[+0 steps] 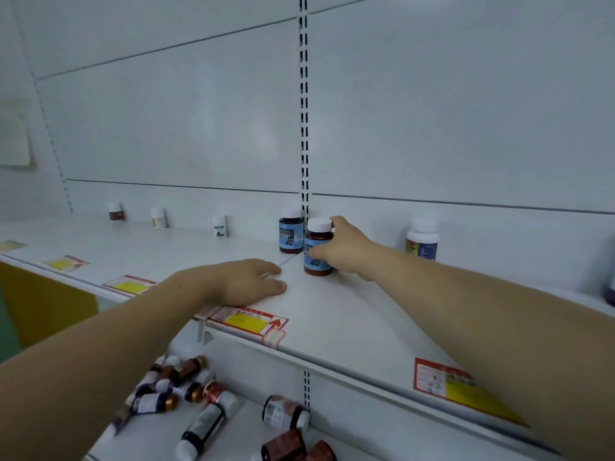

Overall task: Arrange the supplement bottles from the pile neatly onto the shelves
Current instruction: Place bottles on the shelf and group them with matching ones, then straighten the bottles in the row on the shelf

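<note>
Six supplement bottles are seen standing upright on the upper shelf (pixel 349 314), most of them along its back wall. At the far left a small white-capped bottle with a dark red label (pixel 115 211) is set, then a white bottle with a yellow label (pixel 158 217), well apart from it, and further right a white bottle with a dark label (pixel 220 226). Red-and-yellow price tags (pixel 248 319) are fixed along the shelf's front edge. The left hand (pixel 253 281) is laid flat on the shelf near that edge, palm down, fingers straight and holding nothing. Beyond its fingertips an amber bottle with a blue label (pixel 291 231) is placed in front of the slotted upright (pixel 304 111). Just beside it, slightly nearer the front, a second amber bottle with a blue label and white cap (pixel 318 247) is stood on the shelf and is gripped by the right hand (pixel 346 249), whose fingers and thumb are wrapped round its body. Whether the two amber bottles touch cannot be told. Further right, apart from the hand, a larger white bottle (pixel 422 240) is partly hidden behind the right forearm. At the right edge a dark purple object (pixel 609 291), cut off by the frame, cannot be identified. On the lower shelf (pixel 243 440), below the left forearm, the pile of bottles (pixel 179 390) is seen lying on their sides, with amber, white and purple-labelled ones mixed together.
</note>
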Available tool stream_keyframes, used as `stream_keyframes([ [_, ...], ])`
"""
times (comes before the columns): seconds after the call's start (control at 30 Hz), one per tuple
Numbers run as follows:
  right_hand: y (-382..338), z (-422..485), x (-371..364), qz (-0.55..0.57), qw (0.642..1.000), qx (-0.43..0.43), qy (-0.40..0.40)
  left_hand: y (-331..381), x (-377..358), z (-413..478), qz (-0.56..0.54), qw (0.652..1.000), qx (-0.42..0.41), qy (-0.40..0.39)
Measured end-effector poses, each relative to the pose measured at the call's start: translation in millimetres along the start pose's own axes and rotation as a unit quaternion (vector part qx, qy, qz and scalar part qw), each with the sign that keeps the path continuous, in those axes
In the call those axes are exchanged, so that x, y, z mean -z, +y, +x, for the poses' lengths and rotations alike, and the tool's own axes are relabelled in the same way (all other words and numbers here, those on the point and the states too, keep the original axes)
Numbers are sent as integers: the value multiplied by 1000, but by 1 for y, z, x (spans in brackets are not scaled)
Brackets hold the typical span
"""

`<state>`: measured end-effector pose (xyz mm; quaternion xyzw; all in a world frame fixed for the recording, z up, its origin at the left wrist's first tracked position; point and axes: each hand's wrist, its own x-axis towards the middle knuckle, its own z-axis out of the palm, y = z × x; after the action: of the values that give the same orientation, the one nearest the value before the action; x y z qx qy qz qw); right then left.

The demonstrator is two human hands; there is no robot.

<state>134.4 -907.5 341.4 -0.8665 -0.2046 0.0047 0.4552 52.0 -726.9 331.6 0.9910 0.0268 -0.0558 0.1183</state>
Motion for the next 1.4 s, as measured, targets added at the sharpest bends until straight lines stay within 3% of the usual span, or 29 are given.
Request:
stream_keyframes([
  [0.53,-3,37,-34,-97,985,-39,134,-26,1,15,35,996,-83,-13],
  [0.83,0,51,-34,-152,976,-64,145,-31,3,14,-57,995,-85,-2],
  [0.93,-19,52,-25,-162,966,-71,187,-35,15,5,-126,986,-101,25],
  [1.0,-44,47,-22,-155,966,-44,204,-45,30,-6,-111,986,-113,49],
  [1.13,-107,30,-53,-175,975,37,134,-98,55,-42,-78,988,-104,82],
  [1.3,-183,16,-168,-196,974,104,41,-203,58,-109,-43,992,-74,92],
  [1.4,-218,8,-252,-218,965,146,-10,-277,42,-150,-29,999,-22,37],
])
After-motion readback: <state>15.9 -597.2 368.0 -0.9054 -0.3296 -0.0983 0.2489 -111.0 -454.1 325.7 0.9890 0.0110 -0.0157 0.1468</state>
